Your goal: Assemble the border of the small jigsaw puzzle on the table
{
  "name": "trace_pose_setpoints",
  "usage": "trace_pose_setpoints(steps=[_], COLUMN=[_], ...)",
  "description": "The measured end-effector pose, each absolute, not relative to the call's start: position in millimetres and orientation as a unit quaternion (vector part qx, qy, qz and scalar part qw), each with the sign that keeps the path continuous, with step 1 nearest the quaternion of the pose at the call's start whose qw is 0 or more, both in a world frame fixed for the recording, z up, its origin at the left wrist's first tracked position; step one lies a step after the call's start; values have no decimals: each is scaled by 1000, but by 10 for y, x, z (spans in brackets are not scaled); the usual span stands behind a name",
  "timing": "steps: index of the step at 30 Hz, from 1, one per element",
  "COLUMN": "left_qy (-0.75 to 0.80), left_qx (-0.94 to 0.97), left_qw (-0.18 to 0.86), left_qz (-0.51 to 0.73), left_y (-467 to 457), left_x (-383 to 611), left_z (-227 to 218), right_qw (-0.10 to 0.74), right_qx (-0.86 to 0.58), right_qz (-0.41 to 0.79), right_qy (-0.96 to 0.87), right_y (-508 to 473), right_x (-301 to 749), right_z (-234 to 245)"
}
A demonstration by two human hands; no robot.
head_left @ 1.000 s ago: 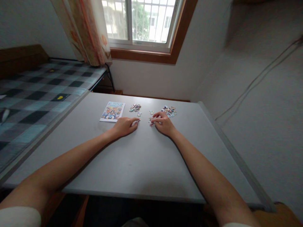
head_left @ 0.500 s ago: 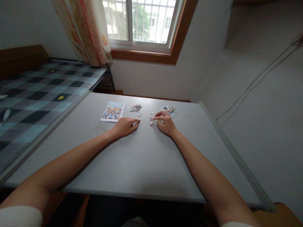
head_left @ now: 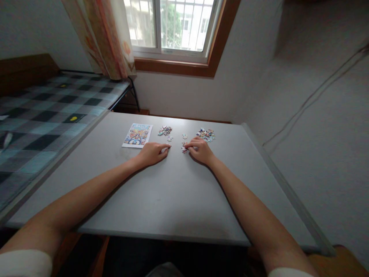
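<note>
My right hand (head_left: 201, 150) has its index finger and thumb closed at a small joined cluster of jigsaw puzzle pieces (head_left: 183, 149), which the fingertips partly cover. On the other side, my left hand (head_left: 154, 153) rests on the table in a pinch, thumb against index finger; whatever lies between the tips is too small to make out. Just beyond it is a loose puzzle piece (head_left: 170, 138). Another puzzle piece (head_left: 185, 136) lies above the cluster. A pile of puzzle pieces (head_left: 165, 130) sits behind my left hand, and a second pile (head_left: 208, 134) behind my right.
A printed picture card (head_left: 137, 135) lies flat at the left of the grey table (head_left: 161, 200). Left of the table is a bed with a checked cover (head_left: 57, 111). A window (head_left: 173, 27) and a curtain (head_left: 108, 38) are behind; a wall stands at the right.
My right hand's index finger and thumb have drawn together at the puzzle cluster, and its other fingers have folded in. My left hand stays put. The view has tilted very slightly.
</note>
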State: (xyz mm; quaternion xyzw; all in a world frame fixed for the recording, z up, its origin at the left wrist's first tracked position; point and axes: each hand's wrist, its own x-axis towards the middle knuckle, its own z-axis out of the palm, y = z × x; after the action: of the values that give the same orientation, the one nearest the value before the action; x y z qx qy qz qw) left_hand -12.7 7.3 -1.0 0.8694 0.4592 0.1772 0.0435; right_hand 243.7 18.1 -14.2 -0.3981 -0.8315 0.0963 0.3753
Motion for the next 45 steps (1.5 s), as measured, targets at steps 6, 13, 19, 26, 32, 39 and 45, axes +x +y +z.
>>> trace_pose_setpoints(steps=[6,13,19,26,32,39,45], left_qy=[460,461,460,453,456,455,458], left_qx=[870,869,869,873,871,872,872], left_qw=[39,43,50,39,46,44,39], left_qz=[175,174,174,176,176,174,171], left_y=[66,66,60,73,78,79,64], left_x=[-128,-127,-128,-131,-135,-134,-131], left_z=[1,6,10,-3,-18,-23,5], right_qw=[416,430,414,441,373,358,361], right_qx=[-420,-409,-424,-425,-423,-404,-405], right_qz=[113,112,119,74,89,105,101], right_qy=[-799,-797,-797,-787,-821,-835,-834], right_y=[167,141,146,192,202,198,209], right_x=[2430,2419,2429,2411,2419,2425,2429], right_z=[-138,-123,-137,-149,-182,-207,-211])
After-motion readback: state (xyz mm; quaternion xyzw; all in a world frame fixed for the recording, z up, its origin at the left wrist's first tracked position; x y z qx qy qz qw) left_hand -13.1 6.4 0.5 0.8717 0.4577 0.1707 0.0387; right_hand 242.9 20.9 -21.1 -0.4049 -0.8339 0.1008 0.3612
